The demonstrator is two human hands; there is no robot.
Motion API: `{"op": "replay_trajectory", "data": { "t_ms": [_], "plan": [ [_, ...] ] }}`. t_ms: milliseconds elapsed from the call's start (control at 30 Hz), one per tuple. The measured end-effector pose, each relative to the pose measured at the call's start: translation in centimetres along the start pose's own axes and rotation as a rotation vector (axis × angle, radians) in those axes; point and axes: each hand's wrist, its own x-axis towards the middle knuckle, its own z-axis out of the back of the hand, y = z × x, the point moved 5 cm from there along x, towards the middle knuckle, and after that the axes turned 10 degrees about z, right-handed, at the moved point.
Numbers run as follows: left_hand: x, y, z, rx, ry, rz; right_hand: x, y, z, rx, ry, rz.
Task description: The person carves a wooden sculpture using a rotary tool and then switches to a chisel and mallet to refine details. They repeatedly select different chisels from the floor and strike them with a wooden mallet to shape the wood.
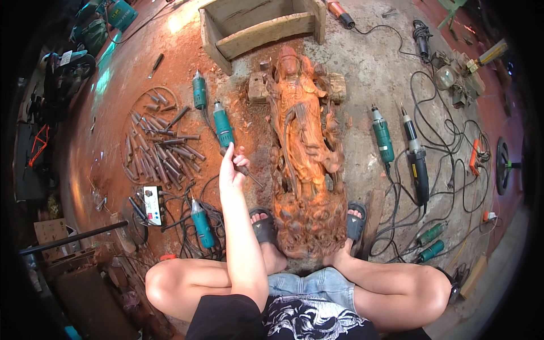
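My left hand (233,165) is closed around a thin carving chisel (242,169), its narrow shaft slanting toward the carved figure. Just beyond the fingertips lies a green corded rotary tool (222,122). To the right of that hand, between my feet, a reddish-brown wooden statue (300,130) of a robed standing figure rests on its back, with an ornate carved base nearest me. A wooden block (259,90) shows under its upper part. A heap of carving chisels (161,150) spreads over the floor to the left of my hand. My right hand is outside the picture.
More green rotary tools (201,224) lie on both sides amid tangled cords (439,144). A long black-and-grey power tool (418,164) lies to the right. A white control box (153,205) sits at left. Behind the statue stands a wooden bench (266,33). Reddish dust covers the left floor.
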Motion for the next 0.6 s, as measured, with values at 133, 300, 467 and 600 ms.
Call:
{"op": "replay_trajectory", "data": {
  "t_ms": [133, 300, 467, 600],
  "plan": [
    [-1.3, 4.4, 1.8, 0.033, -0.049, 0.126, -10.8, -19.7, -10.2, 0.184, -0.455, -0.535],
    [-2.2, 10.2, 8.6, 0.105, -0.032, 0.209, -9.6, -27.1, -11.0, 0.539, -0.944, -0.513],
    [-3.2, 15.3, 10.8, 0.176, -0.014, 0.189, -3.2, -28.8, -13.3, 0.693, -0.871, -0.632],
    [-5.9, 16.6, 7.4, 0.251, -0.184, 0.149, -2.6, -28.2, -14.1, 0.600, -0.939, -0.672]
  ]
}}
